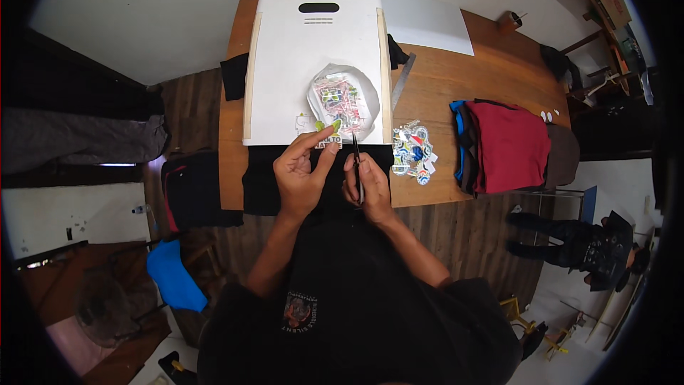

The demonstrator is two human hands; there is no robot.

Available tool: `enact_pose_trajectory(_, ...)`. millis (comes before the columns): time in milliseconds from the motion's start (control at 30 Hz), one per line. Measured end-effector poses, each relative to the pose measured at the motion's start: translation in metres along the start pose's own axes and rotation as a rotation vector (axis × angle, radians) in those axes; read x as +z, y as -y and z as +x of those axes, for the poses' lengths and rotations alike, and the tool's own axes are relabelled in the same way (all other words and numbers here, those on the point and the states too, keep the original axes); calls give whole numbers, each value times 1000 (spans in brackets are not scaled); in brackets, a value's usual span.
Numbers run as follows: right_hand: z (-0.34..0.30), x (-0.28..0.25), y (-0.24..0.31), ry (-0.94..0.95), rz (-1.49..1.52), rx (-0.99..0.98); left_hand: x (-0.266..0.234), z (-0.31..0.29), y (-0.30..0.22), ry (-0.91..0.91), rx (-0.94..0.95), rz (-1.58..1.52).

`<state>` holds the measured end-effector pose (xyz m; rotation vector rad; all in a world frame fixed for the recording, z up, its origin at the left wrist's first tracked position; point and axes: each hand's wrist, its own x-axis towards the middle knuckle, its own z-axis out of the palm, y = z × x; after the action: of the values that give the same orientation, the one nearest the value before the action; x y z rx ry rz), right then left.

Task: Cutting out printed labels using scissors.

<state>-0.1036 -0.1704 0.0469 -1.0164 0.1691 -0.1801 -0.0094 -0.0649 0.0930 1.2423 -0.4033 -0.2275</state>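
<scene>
Between the thumb and fingers of my left hand (301, 175) is a small green-and-white printed sticker (329, 141). My right hand (370, 184) grips a slim, dark, scissors-like tool (358, 157), its point upward; its exact kind is unclear. Both hands are close together at the near edge of a white board (278, 71). Just beyond them, a round white bag with an open top (368, 96) rests on the board, with printed pieces and pinkish scraps inside. A loose pile of colourful cut-out stickers (413, 153) lies on the table to the right of my right hand.
The wooden table (434, 85) carries a metal ruler (404, 80), a white sheet (427, 21), a brown cup (509, 23) and folded clothes (507, 146) at the right. Black cloth (265, 171) hangs under the board. Another person (581, 242) is off to the right.
</scene>
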Motion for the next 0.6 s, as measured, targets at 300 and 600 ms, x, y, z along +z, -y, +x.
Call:
enact_pose_trajectory(300, 1, -7, 15, 37, -34, 15, 9, -6, -3, -47, -16, 15)
enact_pose_trajectory(600, 18, -10, 25, -45, 21, -113, 7, -16, -7, 3, -59, 145)
